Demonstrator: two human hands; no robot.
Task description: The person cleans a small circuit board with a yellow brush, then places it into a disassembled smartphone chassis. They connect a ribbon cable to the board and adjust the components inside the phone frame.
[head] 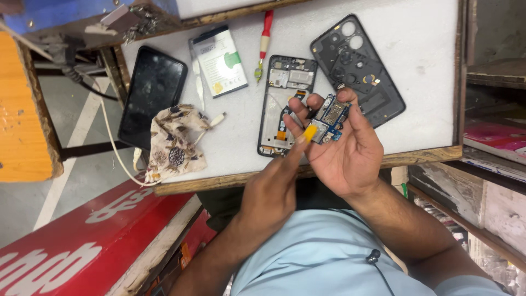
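My right hand [350, 148] cups a blue circuit board [330, 118] in curled fingers, while my left hand [274, 192] pinches a yellow tool [310, 132] against it.

Under the right hand's [345, 156] fingers [359, 118]: part of the blue circuit board [331, 118], hidden. Behind those fingers, the lower phone frame [285, 104] covered (also the black back cover's [356, 68] corner).

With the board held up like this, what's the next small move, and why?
Probably lift the yellow tab off the circuit board: the left hand pinches it at the board's edge while the right hand cradles the board above the phone frame.
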